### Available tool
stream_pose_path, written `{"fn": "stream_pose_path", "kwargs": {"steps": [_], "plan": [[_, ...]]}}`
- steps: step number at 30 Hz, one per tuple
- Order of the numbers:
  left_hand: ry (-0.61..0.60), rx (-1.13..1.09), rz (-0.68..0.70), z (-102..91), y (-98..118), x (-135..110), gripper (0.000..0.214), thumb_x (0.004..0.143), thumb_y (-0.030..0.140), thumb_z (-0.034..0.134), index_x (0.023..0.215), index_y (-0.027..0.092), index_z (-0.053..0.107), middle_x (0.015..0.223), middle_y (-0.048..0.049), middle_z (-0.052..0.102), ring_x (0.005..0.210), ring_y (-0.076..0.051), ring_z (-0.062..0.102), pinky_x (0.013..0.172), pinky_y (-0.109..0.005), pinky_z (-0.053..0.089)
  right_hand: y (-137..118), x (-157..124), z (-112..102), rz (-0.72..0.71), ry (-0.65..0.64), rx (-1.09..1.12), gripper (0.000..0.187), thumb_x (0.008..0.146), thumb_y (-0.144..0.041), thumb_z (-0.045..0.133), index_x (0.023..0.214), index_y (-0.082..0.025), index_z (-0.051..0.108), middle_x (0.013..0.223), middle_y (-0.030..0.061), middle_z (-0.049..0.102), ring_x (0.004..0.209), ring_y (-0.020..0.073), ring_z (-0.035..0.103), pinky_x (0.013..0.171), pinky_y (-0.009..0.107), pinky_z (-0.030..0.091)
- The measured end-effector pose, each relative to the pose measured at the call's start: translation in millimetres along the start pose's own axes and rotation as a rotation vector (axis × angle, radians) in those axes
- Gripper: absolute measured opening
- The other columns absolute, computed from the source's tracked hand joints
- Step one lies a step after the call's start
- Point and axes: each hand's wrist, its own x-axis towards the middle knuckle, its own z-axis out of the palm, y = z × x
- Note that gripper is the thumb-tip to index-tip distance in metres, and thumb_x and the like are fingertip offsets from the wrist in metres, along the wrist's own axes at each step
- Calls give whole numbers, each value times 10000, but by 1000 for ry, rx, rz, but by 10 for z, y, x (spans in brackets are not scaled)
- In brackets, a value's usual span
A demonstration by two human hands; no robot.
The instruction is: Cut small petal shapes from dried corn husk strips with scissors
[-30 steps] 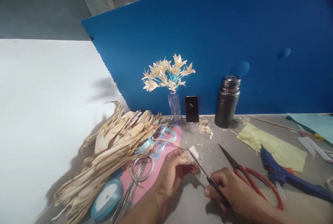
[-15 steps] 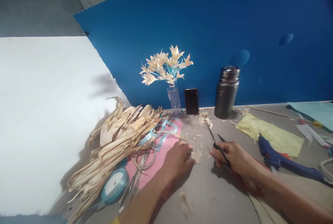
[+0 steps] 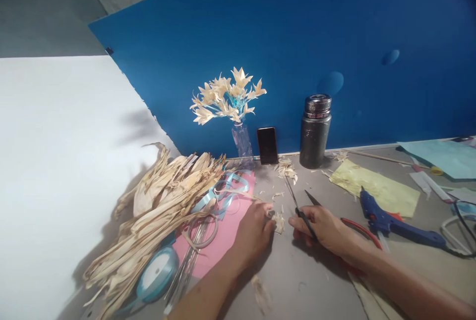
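My right hand (image 3: 316, 226) is closed around a pair of black-handled scissors (image 3: 305, 216), whose blades stand apart and point away from me. Opposite it, my left hand (image 3: 256, 226) rests low over the table with its fingers curled in. A small pale piece of dried husk (image 3: 278, 222) shows at those fingertips, apparently pinched; part of it is hidden. Husk shavings (image 3: 287, 169) lie in a little pile beyond the scissor tips. Another loose husk scrap (image 3: 261, 294) lies nearer to me.
Dried corn husks (image 3: 159, 216) are heaped at left, by a blue ribbon roll (image 3: 158, 273), wires (image 3: 188, 265) and pink paper (image 3: 223, 245). Husk flowers fill a clear bottle (image 3: 242, 142). A phone (image 3: 267, 145), dark flask (image 3: 315, 136), yellow paper (image 3: 375, 188) and blue glue gun (image 3: 394, 228) stand or lie around.
The view has swung slightly to the right. My left hand has come a little closer to the scissors, with the husk piece at its fingertips. My right hand keeps its grip on the scissors.
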Motion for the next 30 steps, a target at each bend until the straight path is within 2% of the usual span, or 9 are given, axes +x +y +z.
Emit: {"fn": "stream_pose_path", "kwargs": {"steps": [3, 10, 15, 18, 20, 22, 24, 27, 30], "plan": [[-67, 108, -6, 68, -5, 4, 132, 846, 173, 509, 926, 213, 607, 988, -61, 599, 962, -232, 554, 809, -338, 408, 25, 26, -10, -23, -4, -9, 382, 802, -502, 733, 652, -160, 655, 484, -18, 570, 495, 122, 479, 481, 239, 335], [44, -16, -75, 101, -29, 16, 172, 825, 73, 496, 722, 210, 494, 740, 9, 548, 703, -160, 514, 645, -280, 374, 30, 34, -18, -11, -6, 23, 385, 786, -509, 749, 667, -156, 652, 497, -14, 580, 498, 118, 466, 483, 240, 335], [342, -97, 378, 45, -5, -74, 150, 910, 65, 509, 851, 199, 542, 823, -12, 559, 770, -142, 546, 702, -252, 439, -1, -13, 20, 59, -88, 276, 483, 871, -609, 573, 738, -150, 649, 579, -2, 592, 476, 103, 471, 469, 226, 353], [367, -47, 604, 34, 35, -149, 215, 892, 10, 520, 956, 202, 592, 881, -36, 574, 810, -144, 565, 734, -247, 462, -24, -28, 67, 81, -101, 547, 344, 778, -494, 693, 794, -158, 620, 611, -22, 574, 513, 100, 474, 497, 215, 366], [318, -77, 618, 39, 70, -186, 222, 878, 19, 547, 972, 210, 614, 908, -46, 582, 813, -148, 567, 732, -250, 464, -52, -39, 75, 49, -52, 569, 251, 714, -362, 723, 824, -172, 603, 576, -50, 539, 521, 97, 441, 507, 208, 348], [268, -242, 490, 41, 113, -203, 147, 880, 84, 584, 949, 209, 616, 929, -53, 583, 824, -156, 568, 733, -260, 464, -89, -59, 55, 5, 15, 508, 200, 696, -295, 693, 827, -183, 590, 543, -68, 506, 518, 95, 398, 501, 207, 312], [208, -549, 218, 35, 156, -198, 52, 901, 194, 596, 951, 206, 598, 891, -43, 581, 783, -154, 563, 700, -265, 461, -129, -85, 19, -35, 62, 441, 169, 705, -285, 668, 814, -189, 581, 548, -70, 490, 524, 96, 379, 496, 213, 285], [55, -984, -173, 13, 198, -162, 193, 911, 370, 587, 913, 178, 596, 761, -17, 572, 641, -131, 527, 609, -257, 426, -171, -115, -16, -45, 58, 354, 162, 709, -301, 655, 807, -193, 583, 590, -65, 477, 549, 106, 401, 507, 224, 308], [-106, -1083, -297, 0, 221, -128, 269, 790, 384, 718, 741, 144, 606, 633, -8, 567, 554, -108, 493, 565, -243, 383, -177, -119, -5, -51, 25, 238, 151, 704, -295, 658, 786, -185, 597, 617, -51, 496, 568, 116, 423, 523, 234, 340]]}}
